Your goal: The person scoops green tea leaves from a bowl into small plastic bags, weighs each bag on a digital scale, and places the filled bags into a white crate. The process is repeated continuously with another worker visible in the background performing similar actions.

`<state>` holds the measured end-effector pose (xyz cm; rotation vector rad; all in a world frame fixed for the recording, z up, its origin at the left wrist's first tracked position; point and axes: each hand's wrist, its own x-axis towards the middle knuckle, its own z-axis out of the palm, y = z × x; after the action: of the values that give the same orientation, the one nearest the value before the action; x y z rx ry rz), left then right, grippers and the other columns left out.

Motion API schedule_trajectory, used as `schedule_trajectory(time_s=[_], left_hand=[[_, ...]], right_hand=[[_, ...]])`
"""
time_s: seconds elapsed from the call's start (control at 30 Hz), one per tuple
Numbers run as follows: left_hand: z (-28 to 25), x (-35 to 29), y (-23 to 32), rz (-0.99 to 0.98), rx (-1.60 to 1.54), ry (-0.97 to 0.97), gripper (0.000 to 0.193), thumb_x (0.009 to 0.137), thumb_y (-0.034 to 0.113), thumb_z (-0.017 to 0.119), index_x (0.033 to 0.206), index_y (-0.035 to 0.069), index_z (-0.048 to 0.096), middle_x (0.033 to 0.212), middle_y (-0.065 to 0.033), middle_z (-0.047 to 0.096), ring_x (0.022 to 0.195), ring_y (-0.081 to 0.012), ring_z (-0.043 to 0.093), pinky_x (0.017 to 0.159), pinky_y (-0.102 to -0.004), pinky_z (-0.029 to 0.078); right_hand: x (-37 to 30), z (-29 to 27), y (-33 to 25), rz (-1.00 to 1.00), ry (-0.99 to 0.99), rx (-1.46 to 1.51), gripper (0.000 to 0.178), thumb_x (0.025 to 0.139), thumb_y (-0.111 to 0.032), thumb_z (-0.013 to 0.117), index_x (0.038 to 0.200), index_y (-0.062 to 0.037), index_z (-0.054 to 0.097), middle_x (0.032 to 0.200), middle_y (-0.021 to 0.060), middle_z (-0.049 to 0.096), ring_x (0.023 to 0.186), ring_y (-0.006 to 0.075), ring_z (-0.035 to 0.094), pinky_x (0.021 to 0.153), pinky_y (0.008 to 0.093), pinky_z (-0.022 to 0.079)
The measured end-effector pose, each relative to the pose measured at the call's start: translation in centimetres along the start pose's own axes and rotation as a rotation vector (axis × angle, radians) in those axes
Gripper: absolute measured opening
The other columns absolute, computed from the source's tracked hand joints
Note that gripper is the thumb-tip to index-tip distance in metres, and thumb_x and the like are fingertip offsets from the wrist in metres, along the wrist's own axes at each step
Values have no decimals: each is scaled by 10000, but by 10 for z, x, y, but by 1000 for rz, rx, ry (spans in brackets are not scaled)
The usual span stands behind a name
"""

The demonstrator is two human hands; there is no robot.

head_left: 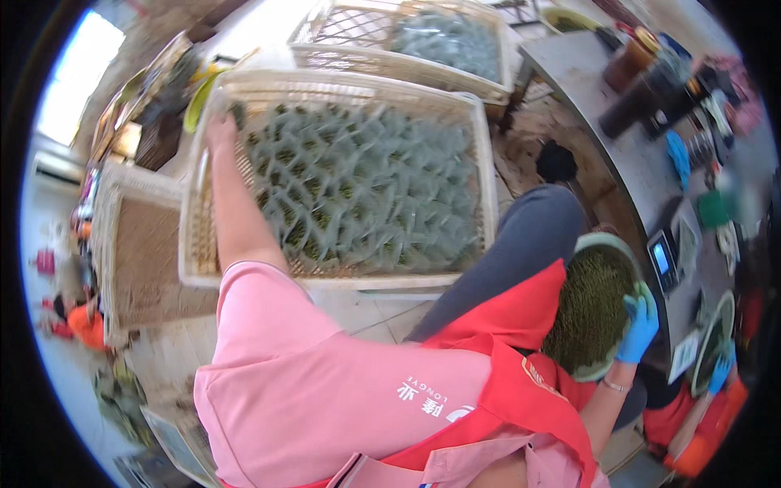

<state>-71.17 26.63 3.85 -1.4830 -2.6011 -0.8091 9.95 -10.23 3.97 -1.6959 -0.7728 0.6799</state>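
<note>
Crate: one cream, rectangular plastic crate (325, 283), 11 o'clock.
Pouches: dozens of translucent plastic pouches holding green bits (366, 175), too crowded to count, inside it.
Left grip: my one bare left hand (221, 134), 10 o'clock, at the crate's left end; closed or not, I cannot tell.
Basin: one round, pale-green basin (606, 239) of dark-green granules (587, 313), toward 4 o'clock.
Right grip: my one blue-gloved right hand (640, 325), at its rim; gripping, I cannot tell.

The grip of the left hand (220, 132) is too small to tell (a co-worker (714, 433) is cut off).
</note>
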Motion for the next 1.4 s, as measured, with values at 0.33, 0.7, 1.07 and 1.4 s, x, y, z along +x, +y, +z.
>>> schedule_trajectory(time_s=[0.33,0.7,1.07,1.4], left_hand=[[80,53,-70,106,-102,-722,657,829,468,503,1362,102,390,1306,-185,483,1245,-309,414,1034,-357,287],[26,-167,212,410,-35,-345,502,816,273,644,1284,158,499,964,-74,674,670,-205,583,683,-342,487],[30,-471,443,1398,-765,-479,284,746,116,659,1024,90,609,1058,-66,635,1070,-239,560,988,-445,354],[61,-585,466,1093,-1007,-1145,400,776,103,651,1166,127,566,1105,-104,611,803,-173,634,709,-310,491]], right_hand=[[5,-16,72,-61,3,-451,382,836,-128,603,1209,-61,555,1091,129,634,930,197,626,793,316,495],[8,-5,100,113,-308,-833,262,773,-300,640,948,-105,643,952,161,633,880,338,602,763,421,480],[102,-31,2,-263,379,-926,358,840,-116,455,1190,-140,527,1187,115,548,908,349,593,761,423,493],[46,-25,21,-351,360,-212,176,786,-15,629,960,-33,607,932,34,616,750,115,570,666,247,472]])
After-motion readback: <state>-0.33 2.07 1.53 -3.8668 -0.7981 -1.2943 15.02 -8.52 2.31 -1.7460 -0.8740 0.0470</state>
